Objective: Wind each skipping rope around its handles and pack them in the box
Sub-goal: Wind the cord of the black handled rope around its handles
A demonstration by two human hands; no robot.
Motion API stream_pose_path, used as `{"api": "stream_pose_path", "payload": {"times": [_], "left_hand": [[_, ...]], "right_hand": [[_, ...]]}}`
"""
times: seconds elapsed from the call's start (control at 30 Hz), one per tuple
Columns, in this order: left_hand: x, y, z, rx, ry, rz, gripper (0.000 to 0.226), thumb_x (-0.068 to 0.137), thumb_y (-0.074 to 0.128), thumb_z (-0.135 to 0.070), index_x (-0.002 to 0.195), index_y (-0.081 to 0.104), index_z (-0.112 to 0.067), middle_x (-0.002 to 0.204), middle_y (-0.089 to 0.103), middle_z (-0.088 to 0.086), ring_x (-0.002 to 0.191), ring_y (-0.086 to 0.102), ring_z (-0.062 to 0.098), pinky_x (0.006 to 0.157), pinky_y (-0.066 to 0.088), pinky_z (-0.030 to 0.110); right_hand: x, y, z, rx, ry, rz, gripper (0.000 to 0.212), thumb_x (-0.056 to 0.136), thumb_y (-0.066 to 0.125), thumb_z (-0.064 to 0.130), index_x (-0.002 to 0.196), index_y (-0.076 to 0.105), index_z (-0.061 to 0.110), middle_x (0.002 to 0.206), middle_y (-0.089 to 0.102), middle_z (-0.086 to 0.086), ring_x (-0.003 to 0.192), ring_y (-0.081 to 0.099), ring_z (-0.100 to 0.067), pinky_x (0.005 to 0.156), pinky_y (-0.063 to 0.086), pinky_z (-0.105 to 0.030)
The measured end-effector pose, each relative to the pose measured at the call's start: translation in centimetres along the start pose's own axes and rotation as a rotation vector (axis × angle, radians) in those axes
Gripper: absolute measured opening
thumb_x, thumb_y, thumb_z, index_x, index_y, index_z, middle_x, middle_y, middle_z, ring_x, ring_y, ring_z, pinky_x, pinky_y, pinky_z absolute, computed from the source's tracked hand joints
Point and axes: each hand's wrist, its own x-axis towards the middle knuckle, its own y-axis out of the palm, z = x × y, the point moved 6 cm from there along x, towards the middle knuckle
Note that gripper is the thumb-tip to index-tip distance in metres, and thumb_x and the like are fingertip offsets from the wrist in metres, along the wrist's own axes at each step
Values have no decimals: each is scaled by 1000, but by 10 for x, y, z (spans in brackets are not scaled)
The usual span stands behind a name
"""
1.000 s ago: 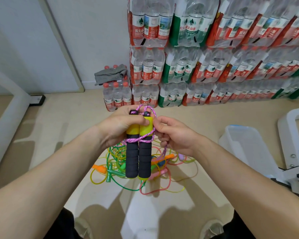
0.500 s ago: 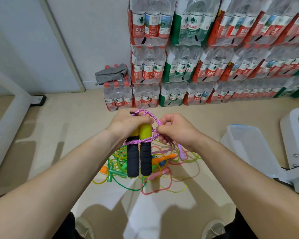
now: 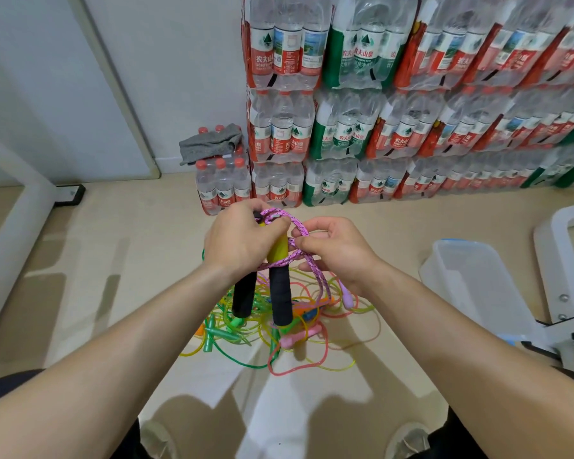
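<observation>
1. Far left: white tube frame (image 3: 4, 223) standing on the floor (image 3: 120, 246).
2. Back left: grey cloth (image 3: 209, 144) lies on top of a small pack of red-capped bottles (image 3: 222, 187) by the wall.
3. Left hand (image 3: 242, 241): fingers curled tight round the top ends of the two handles (image 3: 280, 299), gripping both together. Held in the air above the floor.
4. Handles: black foam with yellow upper part, hanging down from the grip. Tops together, lower ends splayed apart.
5. Pink rope (image 3: 300, 228): loops over the handle tops and makes one turn across both handles at the yellow/black line. The slack drops towards the floor under the right hand.
6. Right hand (image 3: 338, 251): thumb and forefinger pinch the pink rope just beside the yellow part, other fingers curled in.
7. Below the hands: tangled pile of ropes (image 3: 232, 326) on the floor, with green, yellow, pink and orange cords and loose handles.
8. Right: clear plastic box (image 3: 471, 286) on the floor, lid off, well apart from the hands. Cannot see any rope in it.
9. Back right: stacked shrink-wrapped water packs (image 3: 411, 120) against the wall.
</observation>
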Motion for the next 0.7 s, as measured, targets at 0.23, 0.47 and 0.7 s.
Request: {"api": "stream_pose_path", "payload": {"times": [0.23,0.47,0.7], "left_hand": [[2,13,12,-331,-114,276,18,79,84,-29,86,74,-16,80,75,1,71,68,14,71,54,32],[0,17,16,-507,-226,390,27,80,82,-19,102,75,-6,96,76,15,81,72,25,82,57,38],[-7,21,17,-688,-338,458,15,84,75,-7,97,73,0,94,75,19,79,70,28,80,59,39]], "right_hand": [[-1,-8,5,8,-3,71,19,94,65,-1,111,65,7,83,74,-11,65,68,-13,62,60,-28],[1,-9,6,61,14,102,23,93,64,-6,114,63,5,87,74,-16,66,70,-16,59,55,-25],[6,-5,-1,41,38,98,26,95,56,-8,118,68,-1,95,72,-17,82,70,-23,73,60,-29]]}}
